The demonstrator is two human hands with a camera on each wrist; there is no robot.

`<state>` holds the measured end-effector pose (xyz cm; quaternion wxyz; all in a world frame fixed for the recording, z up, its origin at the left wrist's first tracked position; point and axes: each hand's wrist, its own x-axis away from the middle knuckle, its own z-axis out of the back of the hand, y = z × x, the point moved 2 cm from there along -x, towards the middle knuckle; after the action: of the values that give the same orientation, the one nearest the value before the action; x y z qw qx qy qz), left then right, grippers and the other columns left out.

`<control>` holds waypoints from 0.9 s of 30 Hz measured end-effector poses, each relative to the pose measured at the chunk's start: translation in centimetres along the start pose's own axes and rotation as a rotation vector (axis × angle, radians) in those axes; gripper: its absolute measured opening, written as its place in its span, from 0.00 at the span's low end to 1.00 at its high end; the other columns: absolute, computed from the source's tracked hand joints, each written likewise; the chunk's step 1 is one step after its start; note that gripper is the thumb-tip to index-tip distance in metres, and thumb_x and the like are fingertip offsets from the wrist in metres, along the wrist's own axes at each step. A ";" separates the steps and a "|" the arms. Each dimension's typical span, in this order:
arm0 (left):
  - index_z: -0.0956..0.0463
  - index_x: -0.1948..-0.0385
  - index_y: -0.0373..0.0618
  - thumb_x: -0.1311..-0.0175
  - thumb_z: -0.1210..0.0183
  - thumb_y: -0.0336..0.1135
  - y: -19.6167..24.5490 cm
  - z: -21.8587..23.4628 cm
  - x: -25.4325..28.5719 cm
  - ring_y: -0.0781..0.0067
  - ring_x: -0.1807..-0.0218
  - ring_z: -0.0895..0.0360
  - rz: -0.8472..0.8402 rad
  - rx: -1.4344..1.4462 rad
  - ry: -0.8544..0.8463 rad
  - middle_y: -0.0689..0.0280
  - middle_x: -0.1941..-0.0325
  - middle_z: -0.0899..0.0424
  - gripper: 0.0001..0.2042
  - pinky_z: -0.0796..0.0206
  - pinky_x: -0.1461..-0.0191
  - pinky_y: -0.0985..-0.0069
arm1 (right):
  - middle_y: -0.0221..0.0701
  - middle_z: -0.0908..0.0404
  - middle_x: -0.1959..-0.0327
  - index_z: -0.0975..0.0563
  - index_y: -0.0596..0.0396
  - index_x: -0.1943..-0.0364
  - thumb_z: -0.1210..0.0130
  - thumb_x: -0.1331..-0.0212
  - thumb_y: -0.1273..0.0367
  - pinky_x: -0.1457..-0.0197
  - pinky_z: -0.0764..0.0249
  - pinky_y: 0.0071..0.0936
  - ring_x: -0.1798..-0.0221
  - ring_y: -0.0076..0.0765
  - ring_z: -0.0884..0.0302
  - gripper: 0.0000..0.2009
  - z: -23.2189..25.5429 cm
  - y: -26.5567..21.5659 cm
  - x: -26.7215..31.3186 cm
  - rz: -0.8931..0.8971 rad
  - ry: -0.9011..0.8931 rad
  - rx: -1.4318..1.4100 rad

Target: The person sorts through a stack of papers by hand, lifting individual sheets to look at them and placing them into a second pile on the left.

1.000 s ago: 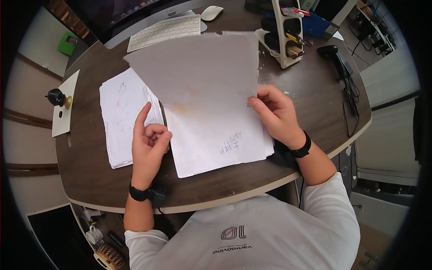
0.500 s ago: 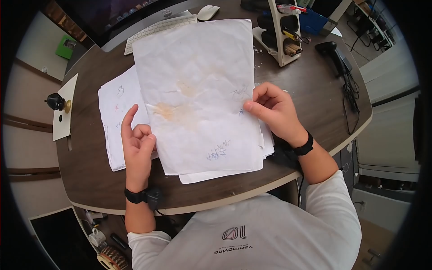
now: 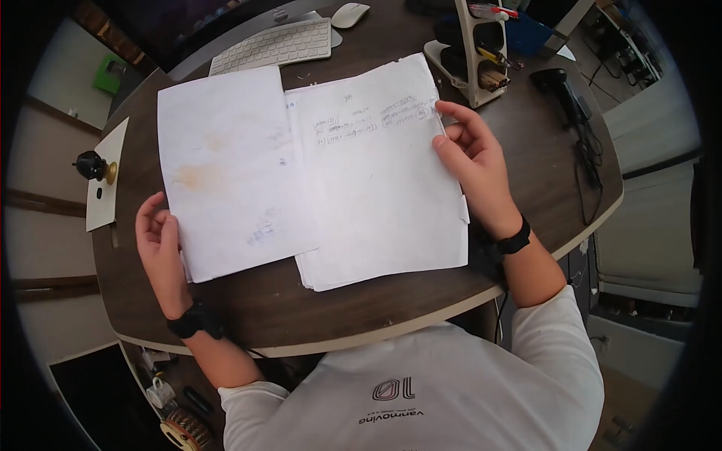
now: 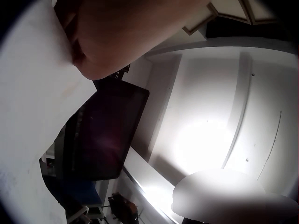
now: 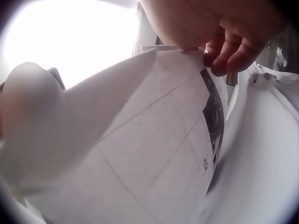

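In the head view my left hand point(image 3: 162, 252) pinches the left edge of a white sheet of paper point(image 3: 226, 150) with yellow-brown stains and faint handwriting. This sheet lies over the left pile, and its right side overlaps the right-hand papers. My right hand point(image 3: 481, 165) pinches the right edge of another sheet point(image 3: 376, 195), which has handwriting near its top and lies over the right pile. The right wrist view shows this lifted sheet point(image 5: 154, 121) bowed below the fingers, with pencil-like lines on its face. Most of the left pile is hidden.
A keyboard point(image 3: 274, 49), mouse point(image 3: 350, 15) and monitor point(image 3: 180, 37) stand at the back. On the right are a pen holder point(image 3: 474, 60) and a black barcode scanner point(image 3: 560, 94) with its cable. A black-and-brass object point(image 3: 94, 167) sits on a cream board at the left.
My left hand has moved left, carrying the stained sheet from the right pile over to the left pile. The right hand has risen slightly and now holds the edge of the sheet underneath.
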<state>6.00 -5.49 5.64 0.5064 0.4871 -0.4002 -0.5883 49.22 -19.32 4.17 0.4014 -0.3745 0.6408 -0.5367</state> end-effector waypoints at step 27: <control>0.22 0.47 0.39 0.36 0.43 0.29 -2.8 3.3 -1.0 0.73 0.66 0.25 0.087 -0.749 0.144 0.66 0.70 0.22 0.16 0.29 0.56 0.72 | 0.21 0.25 0.58 0.27 0.54 0.33 0.41 0.34 0.76 0.57 0.32 0.14 0.62 0.12 0.30 0.25 0.3 1.0 -0.6 0.010 0.012 0.249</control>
<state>2.20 -4.07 3.83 0.7006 0.2908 -0.1411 -0.6361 49.71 -18.70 3.18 0.4437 -0.3154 0.5734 -0.6123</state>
